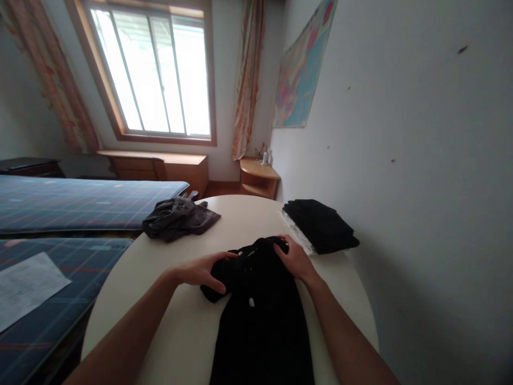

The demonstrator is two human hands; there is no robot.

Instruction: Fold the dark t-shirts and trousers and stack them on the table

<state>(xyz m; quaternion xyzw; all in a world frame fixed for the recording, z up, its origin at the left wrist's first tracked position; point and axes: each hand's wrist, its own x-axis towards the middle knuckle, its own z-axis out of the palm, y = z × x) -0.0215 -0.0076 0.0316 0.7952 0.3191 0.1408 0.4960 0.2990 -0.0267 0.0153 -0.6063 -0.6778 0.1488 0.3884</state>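
Observation:
A black garment (262, 326) lies on the round white table (168, 315), its upper part bunched and its long lower part spreading toward me. Small white marks, perhaps labels, show on it; whether it is a shirt or trousers I cannot tell. My left hand (204, 271) grips the bunched left part, thumb on the near side and fingers over the top. At the top right edge, my right hand (294, 258) is curled on the cloth, with some fingertips hidden behind it.
A crumpled dark grey garment (180, 216) lies at the table's far left. Folded black clothes (318, 222) sit at far right over something white, near the wall (420, 224). Plaid mattresses (88, 200) stand left, with a paper sheet (30, 286) on the nearer one.

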